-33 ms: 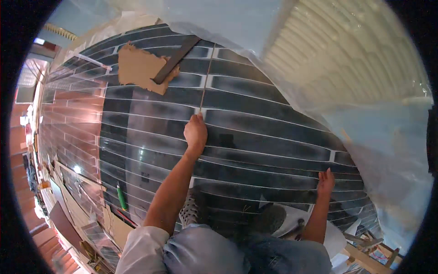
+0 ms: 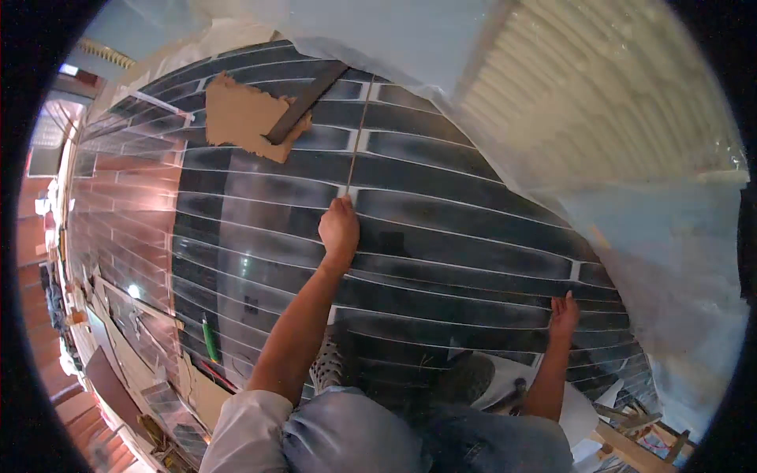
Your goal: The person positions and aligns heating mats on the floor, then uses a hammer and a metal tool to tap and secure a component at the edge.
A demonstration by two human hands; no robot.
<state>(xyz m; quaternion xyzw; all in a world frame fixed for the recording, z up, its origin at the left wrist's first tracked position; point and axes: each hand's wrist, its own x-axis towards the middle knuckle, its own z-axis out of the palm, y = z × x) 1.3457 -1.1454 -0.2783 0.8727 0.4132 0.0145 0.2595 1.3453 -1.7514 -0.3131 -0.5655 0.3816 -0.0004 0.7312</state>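
Observation:
My left hand (image 2: 339,230) is closed at the lower end of a thin brown strip (image 2: 359,130) lying across dark plank tiles (image 2: 418,201) with pale joints, and pinches it. My right hand (image 2: 563,315), farther right and nearer me, rests at a fine line crossing the tiles, fingers curled with one fingertip raised; what it holds, if anything, is too small to make out. Beyond my left hand a dark flat bar (image 2: 309,98) lies partly on a torn piece of brown cardboard (image 2: 244,118). To the lower left lies a green tool (image 2: 209,340), too small to identify.
Translucent sheeting (image 2: 646,244) over pale ribbed material (image 2: 576,87) borders the right and top. My knees and shoes (image 2: 465,378) are below, beside white paper (image 2: 512,374). Boards and offcuts (image 2: 110,363) lie at the left; wooden pieces (image 2: 623,441) at the lower right.

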